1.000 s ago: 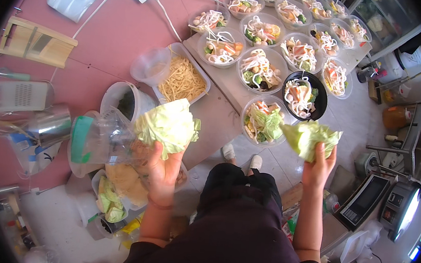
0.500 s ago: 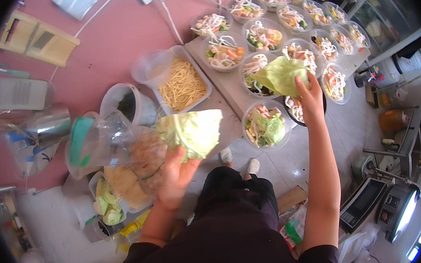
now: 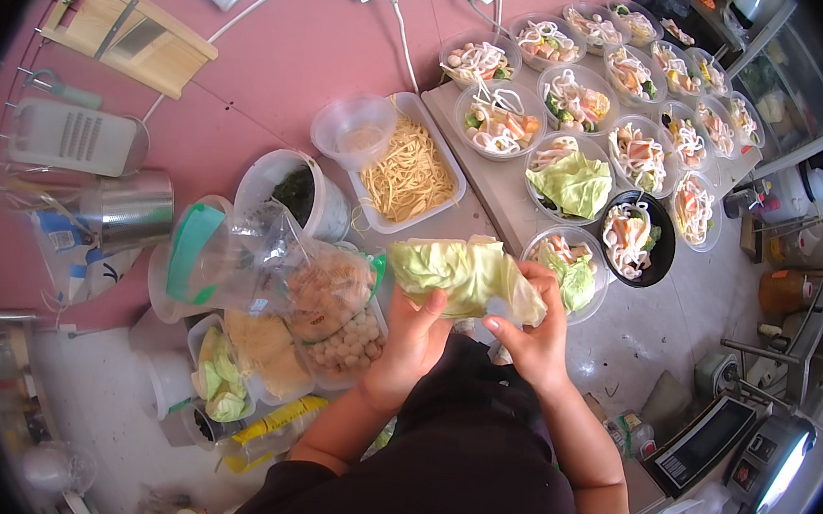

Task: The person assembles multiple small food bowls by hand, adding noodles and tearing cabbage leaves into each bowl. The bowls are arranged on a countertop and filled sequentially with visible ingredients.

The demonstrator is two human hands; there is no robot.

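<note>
In front of my body, both hands hold pale green cabbage leaves (image 3: 454, 269). My left hand (image 3: 412, 340) grips them from below on the left, thumb against the surface. My right hand (image 3: 540, 332) pinches their right end between thumb and fingers. Just beyond, a clear round bowl (image 3: 599, 308) contains noodles and a piece of cabbage. Behind it, another cabbage leaf (image 3: 571, 184) covers the filling of a clear bowl. To the right of these stands a black bowl (image 3: 668, 255) with white noodle-like strips and no cabbage showing.
Several filled clear bowls (image 3: 574, 97) crowd the grey table. Left of them stand a tub of yellow noodles (image 3: 409, 174), a white bucket (image 3: 275, 191) with dark contents and a plastic bag (image 3: 315, 293). More cabbage pieces (image 3: 221, 382) lie in a container at lower left.
My right hand has let go of a cabbage leaf, which now lies in a bowl, and come back to grip the leaves in my left hand. My left hand appears farther right.
</note>
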